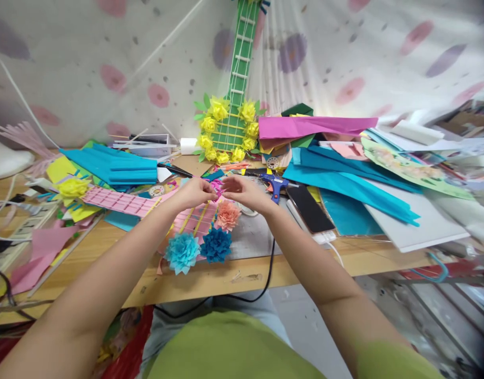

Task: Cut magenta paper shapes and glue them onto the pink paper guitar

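A pink paper guitar (119,202) lies on the table, its neck pointing left. Light blue (182,252), dark blue (215,244) and coral (227,215) paper flowers sit along its body. At the body's upper edge, a magenta paper flower (217,188) shows between my two hands. My left hand (196,192) has its fingers closed on the flower's left side. From the right, my right hand (244,193) holds it with bent fingers. Both hands partly hide the flower, so its contact with the guitar cannot be made out.
A green paper guitar (229,126) with yellow flowers stands upright behind. A blue glue gun (277,185) and a black phone (309,208) lie to the right, beside blue crepe paper (356,184). More blue paper (115,166) is piled left. A black cable (270,268) hangs over the front edge.
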A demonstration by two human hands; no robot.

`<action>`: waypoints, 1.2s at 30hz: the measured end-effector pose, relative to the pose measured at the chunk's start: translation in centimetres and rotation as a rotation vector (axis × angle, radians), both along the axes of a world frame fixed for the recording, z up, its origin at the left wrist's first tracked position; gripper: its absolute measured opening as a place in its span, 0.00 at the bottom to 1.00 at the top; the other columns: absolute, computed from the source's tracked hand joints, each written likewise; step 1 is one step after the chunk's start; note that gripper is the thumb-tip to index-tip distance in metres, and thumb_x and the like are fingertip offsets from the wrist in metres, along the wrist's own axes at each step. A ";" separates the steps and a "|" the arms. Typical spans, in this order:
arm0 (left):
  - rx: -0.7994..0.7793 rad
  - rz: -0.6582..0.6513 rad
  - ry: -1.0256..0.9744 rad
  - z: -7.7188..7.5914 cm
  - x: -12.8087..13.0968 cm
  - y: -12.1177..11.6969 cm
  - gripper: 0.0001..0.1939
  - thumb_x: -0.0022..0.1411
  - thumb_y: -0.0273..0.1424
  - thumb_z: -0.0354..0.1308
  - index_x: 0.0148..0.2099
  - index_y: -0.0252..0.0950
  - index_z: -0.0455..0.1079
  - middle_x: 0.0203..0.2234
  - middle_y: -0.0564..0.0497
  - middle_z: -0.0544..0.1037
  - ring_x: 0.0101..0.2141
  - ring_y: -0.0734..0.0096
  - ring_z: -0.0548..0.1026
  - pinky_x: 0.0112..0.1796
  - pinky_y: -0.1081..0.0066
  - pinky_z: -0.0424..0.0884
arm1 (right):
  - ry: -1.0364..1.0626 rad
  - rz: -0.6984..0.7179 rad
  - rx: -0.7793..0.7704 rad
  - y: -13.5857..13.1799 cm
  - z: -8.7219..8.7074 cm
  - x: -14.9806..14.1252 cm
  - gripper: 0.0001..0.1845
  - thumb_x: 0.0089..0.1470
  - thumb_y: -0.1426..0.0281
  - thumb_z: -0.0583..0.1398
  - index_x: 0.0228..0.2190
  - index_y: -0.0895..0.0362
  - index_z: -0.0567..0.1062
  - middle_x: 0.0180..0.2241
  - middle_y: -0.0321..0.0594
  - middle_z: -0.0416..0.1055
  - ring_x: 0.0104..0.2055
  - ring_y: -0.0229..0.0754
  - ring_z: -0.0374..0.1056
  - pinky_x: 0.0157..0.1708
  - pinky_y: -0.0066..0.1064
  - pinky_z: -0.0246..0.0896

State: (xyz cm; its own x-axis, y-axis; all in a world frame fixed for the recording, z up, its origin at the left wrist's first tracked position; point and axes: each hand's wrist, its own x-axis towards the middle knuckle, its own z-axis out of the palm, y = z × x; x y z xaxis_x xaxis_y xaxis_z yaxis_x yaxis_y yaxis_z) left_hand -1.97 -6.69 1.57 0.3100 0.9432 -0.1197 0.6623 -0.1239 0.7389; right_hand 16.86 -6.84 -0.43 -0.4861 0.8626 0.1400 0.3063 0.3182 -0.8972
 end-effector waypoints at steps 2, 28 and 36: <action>0.003 -0.035 0.044 -0.1 0.1 0.1 0.14 0.41 0.39 0.60 0.25 0.32 0.73 0.16 0.51 0.72 0.19 0.75 0.66 0.21 0.75 0.58 | 0.132 0.047 -0.074 -0.2 0.2 -1.1 0.18 0.44 0.70 0.59 0.39 0.58 0.64 0.36 0.40 0.69 0.39 0.37 0.67 0.39 0.31 0.62; -0.344 0.309 -0.740 0.8 -0.5 -2.3 0.20 0.34 0.32 0.68 0.34 0.32 0.71 0.32 0.45 0.76 0.33 0.68 0.73 0.37 0.67 0.68 | 0.793 -0.474 -0.416 -0.4 -1.1 -4.7 0.16 0.31 0.74 0.61 0.26 0.57 0.62 0.22 0.28 0.64 0.26 0.30 0.63 0.34 0.28 0.59; -0.325 0.453 -1.052 0.3 1.1 -1.8 0.11 0.39 0.29 0.65 0.28 0.31 0.70 0.27 0.48 0.75 0.31 0.73 0.73 0.35 0.71 0.68 | 0.919 -0.571 -0.443 -0.3 -1.1 -7.5 0.13 0.31 0.73 0.61 0.23 0.57 0.62 0.22 0.28 0.62 0.25 0.30 0.61 0.29 0.24 0.56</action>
